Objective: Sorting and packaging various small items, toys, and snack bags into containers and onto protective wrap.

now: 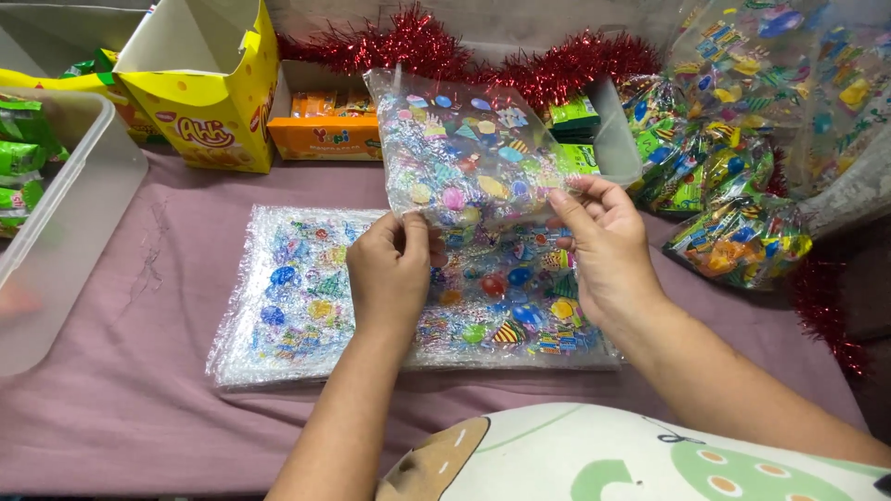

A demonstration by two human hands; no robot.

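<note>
Both hands pinch the lower edge of a clear plastic bag (464, 153) printed with coloured balloons and party shapes: the left hand (390, 274) has its grip closed on the bottom left corner, the right hand (603, 241) is clamped on the bottom right edge. The bag is held upright above a flat stack of matching bags (297, 297) lying on the mauve-covered surface (121, 408). Behind stand a yellow carton (209, 88), an orange snack box (325, 125) and red tinsel (418, 42); filled treat bags (733, 213) lie right, a clear tub (56, 223) left.

bare cloth (139, 408) free in front, yellow box (209, 88) behind, plastic tub (65, 232) left
</note>
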